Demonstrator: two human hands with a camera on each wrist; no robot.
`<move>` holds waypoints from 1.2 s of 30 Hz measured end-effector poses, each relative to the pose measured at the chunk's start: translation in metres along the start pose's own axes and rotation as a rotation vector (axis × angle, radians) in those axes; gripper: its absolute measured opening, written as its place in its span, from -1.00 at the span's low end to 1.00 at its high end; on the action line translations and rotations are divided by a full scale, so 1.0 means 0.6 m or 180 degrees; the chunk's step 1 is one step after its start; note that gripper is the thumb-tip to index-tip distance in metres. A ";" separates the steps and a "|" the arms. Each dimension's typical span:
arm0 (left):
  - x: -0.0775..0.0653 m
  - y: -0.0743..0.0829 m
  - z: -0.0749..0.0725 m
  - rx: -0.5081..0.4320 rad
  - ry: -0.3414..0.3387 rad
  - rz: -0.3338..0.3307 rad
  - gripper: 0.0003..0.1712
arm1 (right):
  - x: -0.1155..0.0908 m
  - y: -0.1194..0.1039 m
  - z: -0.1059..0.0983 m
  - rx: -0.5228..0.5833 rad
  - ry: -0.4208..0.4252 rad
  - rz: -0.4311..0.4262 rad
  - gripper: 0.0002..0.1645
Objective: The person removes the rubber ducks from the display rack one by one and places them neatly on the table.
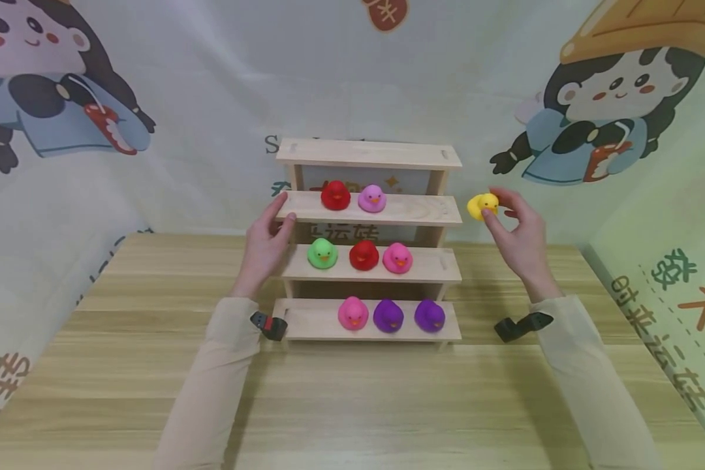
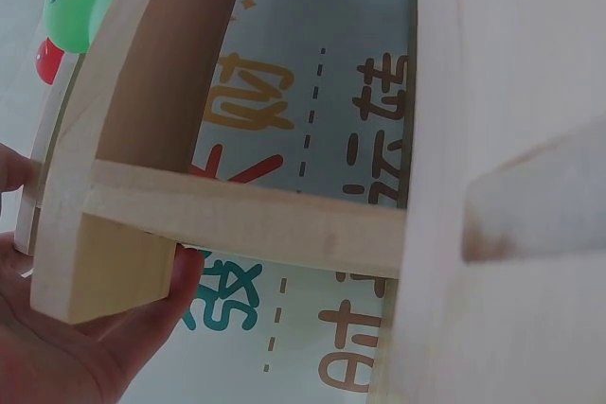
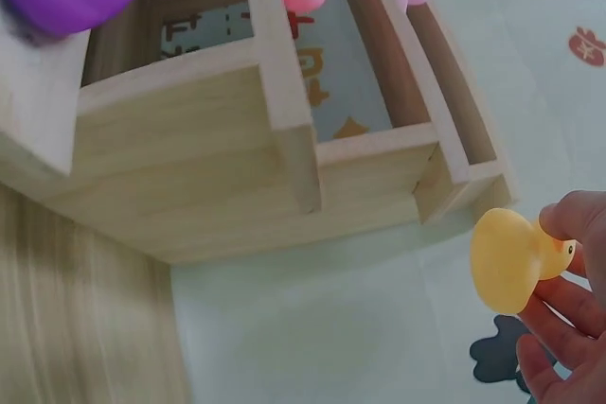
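A yellow rubber duck (image 1: 482,205) is pinched between thumb and fingers of my right hand (image 1: 519,232), held in the air just right of the shelf. The right wrist view shows the same yellow duck (image 3: 507,257) beside the shelf's upper tiers. My left hand (image 1: 267,241) grips the left end of the wooden tiered shelf (image 1: 367,153) at its second tier from the top. That tier carries a red duck (image 1: 335,196) and a light purple duck (image 1: 373,198). On the tier below sit a green duck (image 1: 322,254), a red duck (image 1: 364,255) and a pink duck (image 1: 397,258).
The lowest tier holds a pink duck (image 1: 353,313) and two purple ducks (image 1: 388,316). Under the shelf is a wood-grain table (image 1: 352,405). Behind and at both sides hangs a pale printed cloth (image 1: 223,98) with cartoon figures and lettering.
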State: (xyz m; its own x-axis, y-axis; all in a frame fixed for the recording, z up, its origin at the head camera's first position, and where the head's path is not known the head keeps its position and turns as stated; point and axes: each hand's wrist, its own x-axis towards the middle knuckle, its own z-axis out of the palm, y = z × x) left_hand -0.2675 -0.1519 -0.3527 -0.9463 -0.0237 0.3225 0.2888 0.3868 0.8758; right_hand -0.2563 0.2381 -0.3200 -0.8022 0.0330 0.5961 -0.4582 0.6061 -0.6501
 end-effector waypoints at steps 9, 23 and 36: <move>0.000 -0.002 -0.001 0.0063 0.0003 0.0049 -0.42 | -0.020 0.019 -0.007 -0.0028 0.0005 0.0068 -0.56; 0.000 -0.001 -0.001 0.0058 0.0015 0.0010 -0.43 | -0.066 0.069 0.005 0.0039 -0.0042 0.0092 -0.60; -0.001 0.003 -0.002 0.0027 0.0009 -0.0041 -0.42 | -0.112 0.103 0.018 0.0132 -0.0095 0.0158 -0.61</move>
State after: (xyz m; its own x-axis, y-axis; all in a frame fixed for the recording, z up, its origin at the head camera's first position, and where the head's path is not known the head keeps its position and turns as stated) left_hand -0.2663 -0.1521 -0.3507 -0.9494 -0.0314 0.3124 0.2754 0.3942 0.8768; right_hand -0.2348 0.2649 -0.4051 -0.8351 0.0381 0.5487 -0.4325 0.5709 -0.6979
